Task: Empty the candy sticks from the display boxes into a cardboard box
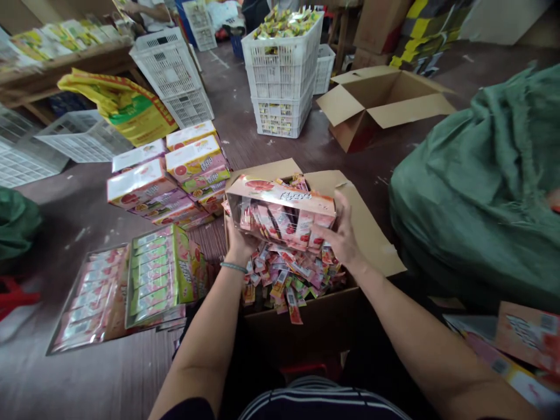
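Note:
Between my two hands is a pink display box (pixel 284 198) with a clear window and a grapefruit picture; pink sachets show inside it. My left hand (pixel 240 242) grips its left end from below, the fingers partly hidden under the box. At the right end, my right hand (pixel 343 233) has its thumb on the front and fingers behind. The display box is held tilted above an open cardboard carton (pixel 306 306). Loose sachets (pixel 284 274) in pink, green and orange fill that carton in a heap.
Stacked display boxes (pixel 168 175) stand at left, with green sachet boxes (pixel 153 274) nearer. A green sack (pixel 476 186) bulges at right. Beyond are white crates (pixel 282 76), an open carton (pixel 376 105) and a yellow bag (pixel 126 111). Flat printed cartons (pixel 520 338) lie lower right.

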`<state>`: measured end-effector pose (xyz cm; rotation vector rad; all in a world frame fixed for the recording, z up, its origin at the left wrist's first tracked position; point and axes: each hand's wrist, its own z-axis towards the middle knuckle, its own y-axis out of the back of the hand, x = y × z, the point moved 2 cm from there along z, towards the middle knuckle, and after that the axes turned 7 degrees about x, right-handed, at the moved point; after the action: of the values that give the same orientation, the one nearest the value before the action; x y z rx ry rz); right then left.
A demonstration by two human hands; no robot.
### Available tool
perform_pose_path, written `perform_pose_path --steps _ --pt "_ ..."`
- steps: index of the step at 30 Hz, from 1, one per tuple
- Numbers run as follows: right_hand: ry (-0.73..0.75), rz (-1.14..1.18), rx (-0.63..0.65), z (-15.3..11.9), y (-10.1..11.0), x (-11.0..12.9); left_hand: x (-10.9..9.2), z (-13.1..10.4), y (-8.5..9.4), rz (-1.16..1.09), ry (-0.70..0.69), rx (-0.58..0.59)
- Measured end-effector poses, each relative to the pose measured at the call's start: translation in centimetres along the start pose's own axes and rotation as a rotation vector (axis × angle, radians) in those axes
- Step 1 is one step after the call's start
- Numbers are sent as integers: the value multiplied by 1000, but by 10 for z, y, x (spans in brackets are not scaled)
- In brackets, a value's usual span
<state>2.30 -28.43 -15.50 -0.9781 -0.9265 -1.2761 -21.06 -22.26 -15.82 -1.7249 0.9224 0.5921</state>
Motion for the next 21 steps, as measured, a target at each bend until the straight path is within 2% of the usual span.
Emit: perform_pose_path --steps 2,4,6,8,10,13,16,19,21 --pt "21 -32 62 8 9 7 -14 -2 9 9 -56 8" --pt "40 -88 108 18 13 8 -22 -6 14 5 -38 67" --pt "78 -91 128 28 10 6 -23 -8 15 -9 -7 128" --pt "128 -43 143 35 2 4 -23 -9 16 -34 -34 167" --pt "173 -26 170 38 -6 3 -23 -9 20 -59 -76 132" --pt "163 -25 196 43 -10 3 -19 -6 27 -60 -30 26" --pt "133 25 167 49 -3 4 -16 -7 22 -17 -14 104" --pt "191 -35 167 51 5 7 -18 -13 13 25 -96 133" --pt "237 -159 171 49 10 8 -24 -20 7 71 -166 153"
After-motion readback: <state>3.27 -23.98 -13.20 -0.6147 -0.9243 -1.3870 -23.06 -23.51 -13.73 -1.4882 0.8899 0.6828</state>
